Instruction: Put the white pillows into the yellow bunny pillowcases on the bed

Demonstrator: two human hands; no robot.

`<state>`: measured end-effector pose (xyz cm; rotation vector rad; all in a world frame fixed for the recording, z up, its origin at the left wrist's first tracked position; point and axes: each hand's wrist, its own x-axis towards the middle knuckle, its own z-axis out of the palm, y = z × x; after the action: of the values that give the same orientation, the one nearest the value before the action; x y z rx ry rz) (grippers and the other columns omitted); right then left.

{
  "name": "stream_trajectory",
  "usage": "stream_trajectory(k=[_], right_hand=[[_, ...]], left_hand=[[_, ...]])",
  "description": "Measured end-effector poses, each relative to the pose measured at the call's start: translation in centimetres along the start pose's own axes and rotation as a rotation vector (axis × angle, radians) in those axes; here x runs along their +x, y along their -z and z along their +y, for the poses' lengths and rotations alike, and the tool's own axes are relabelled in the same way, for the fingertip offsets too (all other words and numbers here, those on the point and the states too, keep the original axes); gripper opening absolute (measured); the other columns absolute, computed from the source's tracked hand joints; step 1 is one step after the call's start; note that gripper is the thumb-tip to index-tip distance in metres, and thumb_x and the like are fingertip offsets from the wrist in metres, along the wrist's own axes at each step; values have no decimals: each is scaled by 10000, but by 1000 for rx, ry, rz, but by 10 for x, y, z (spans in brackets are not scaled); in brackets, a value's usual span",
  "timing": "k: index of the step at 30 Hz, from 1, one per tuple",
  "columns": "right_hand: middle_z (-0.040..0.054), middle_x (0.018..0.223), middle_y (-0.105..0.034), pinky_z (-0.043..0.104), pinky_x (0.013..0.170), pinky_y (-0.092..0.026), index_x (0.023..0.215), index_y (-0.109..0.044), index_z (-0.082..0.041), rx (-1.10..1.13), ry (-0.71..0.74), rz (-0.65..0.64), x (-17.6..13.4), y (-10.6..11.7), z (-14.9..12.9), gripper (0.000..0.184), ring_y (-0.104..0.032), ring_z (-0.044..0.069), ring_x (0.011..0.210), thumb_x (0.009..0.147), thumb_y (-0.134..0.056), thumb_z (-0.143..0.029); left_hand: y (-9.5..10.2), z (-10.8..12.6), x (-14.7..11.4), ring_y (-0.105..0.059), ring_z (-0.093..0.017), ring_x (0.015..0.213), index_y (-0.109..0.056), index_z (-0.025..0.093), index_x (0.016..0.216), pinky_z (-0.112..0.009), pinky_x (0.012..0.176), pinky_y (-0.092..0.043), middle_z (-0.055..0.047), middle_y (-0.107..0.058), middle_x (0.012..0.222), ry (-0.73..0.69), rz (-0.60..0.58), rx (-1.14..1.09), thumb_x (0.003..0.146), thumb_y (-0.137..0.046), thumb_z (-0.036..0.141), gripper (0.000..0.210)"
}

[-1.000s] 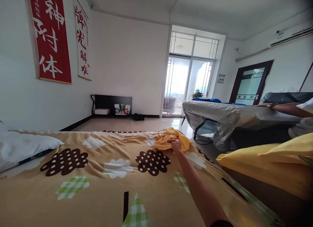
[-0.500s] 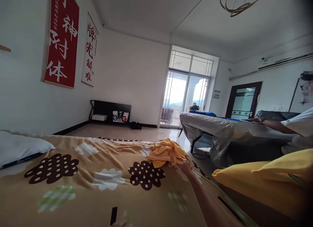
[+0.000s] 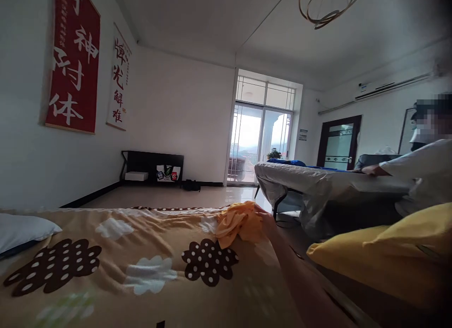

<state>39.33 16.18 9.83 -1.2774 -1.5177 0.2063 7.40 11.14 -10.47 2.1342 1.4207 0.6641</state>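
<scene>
A crumpled orange cloth [image 3: 236, 224] lies bunched near the far right corner of a tan bed sheet [image 3: 141, 238] printed with brown dotted and white flowers. My right hand [image 3: 264, 214] reaches out to the right side of this cloth and grips it, though most of the fingers are hidden by folds. Wrinkles run through the sheet left of the cloth. My left hand is outside the picture. A small black strip [image 3: 160, 324] shows at the bottom edge.
A white pillow [image 3: 26, 233] lies at the left. Yellow cushions [image 3: 388, 243] are close on the right. Beyond them stands a plastic-covered table [image 3: 300, 172], where another person [image 3: 420, 163] rests a hand. A low black shelf [image 3: 151, 160] stands by the far wall.
The view has turned slightly right and up. My right hand has moved up and farther along the orange cloth's right side. Part of my left hand at the bottom edge has gone out of sight.
</scene>
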Motion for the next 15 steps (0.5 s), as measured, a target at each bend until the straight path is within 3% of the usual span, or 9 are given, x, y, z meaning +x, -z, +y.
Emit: stream_trajectory(k=[2, 5, 9, 12, 15], right_hand=[[112, 1285, -589, 442, 953, -444, 1215, -607, -176, 118, 35, 11, 23, 24, -35, 406, -550, 262, 1153, 856, -517, -345], [22, 1398, -505, 368, 1051, -357, 1267, -589, -236, 257, 165, 2, 39, 57, -105, 523, -434, 223, 1291, 750, -521, -269], [-25, 1419, -475, 384, 1067, -344, 1331, -527, -291, 446, 287, -128, 21, 90, -196, 610, -424, 221, 1300, 727, -539, -204], [-43, 1398, -493, 406, 1057, -370, 1324, -531, -313, 484, 247, -210, -7, 99, -229, 601, -435, 239, 1292, 736, -551, -194], [-60, 1412, -473, 414, 1078, -357, 1305, -547, -323, 609, 186, -341, -33, 95, -233, 603, -414, 241, 1313, 716, -597, -205]], left_hand=[[3, -5, -18, -666, -356, 926, -545, 504, 1247, -512, 702, -554, -16, -723, 998, -8, -19, -10, 709, -478, 688, 573], [13, -16, -50, -670, -365, 909, -483, 498, 1308, -532, 690, -555, -6, -719, 1024, 4, -21, -36, 727, -461, 667, 606], [21, -19, -81, -640, -372, 1015, -379, 411, 1413, -550, 846, -526, -35, -707, 1072, 32, -6, -74, 754, -469, 622, 698], [21, -9, -93, -582, -375, 1130, -284, 374, 1462, -559, 900, -486, -86, -665, 1180, 69, -78, -154, 707, -564, 615, 840], [18, 8, -109, -478, -383, 1254, -173, 349, 1490, -564, 889, -469, -151, -537, 1351, 3, -106, -256, 656, -641, 620, 994]])
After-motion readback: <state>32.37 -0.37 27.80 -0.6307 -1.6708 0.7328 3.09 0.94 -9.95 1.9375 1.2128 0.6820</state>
